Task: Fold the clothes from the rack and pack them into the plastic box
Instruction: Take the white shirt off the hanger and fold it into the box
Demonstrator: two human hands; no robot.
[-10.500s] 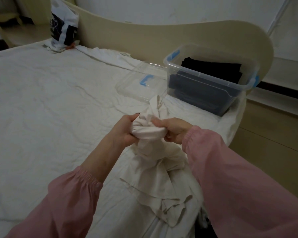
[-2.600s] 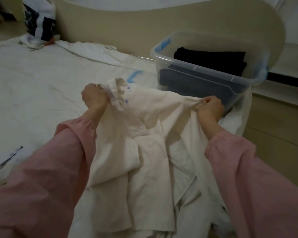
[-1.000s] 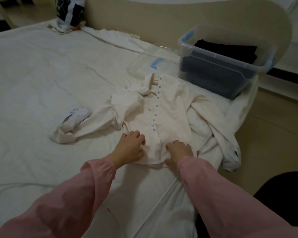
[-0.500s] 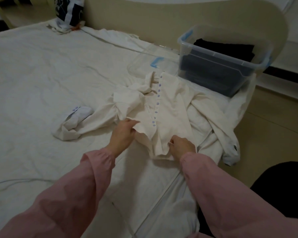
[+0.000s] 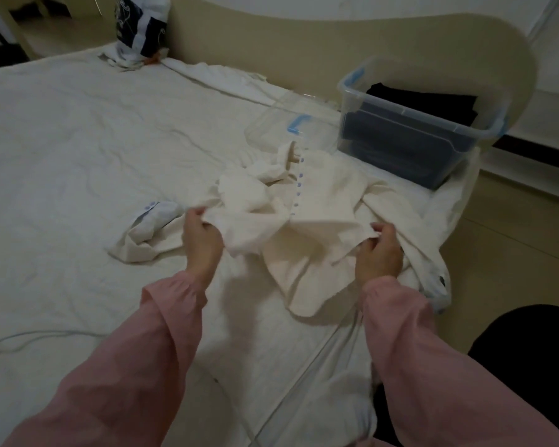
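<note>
Just in front of the plastic box [image 5: 417,137], already holding dark folded clothes, a cream shirt [image 5: 307,221] is lifted off the bed [image 5: 78,156], pinched at its hem by the left hand [image 5: 204,240] and right hand [image 5: 380,250]. Folding is barely begun; packing remains.

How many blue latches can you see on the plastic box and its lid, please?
3: one on the plastic box's left end, one on its right end, one on the lid lying on the bed. Others may be hidden.
</note>
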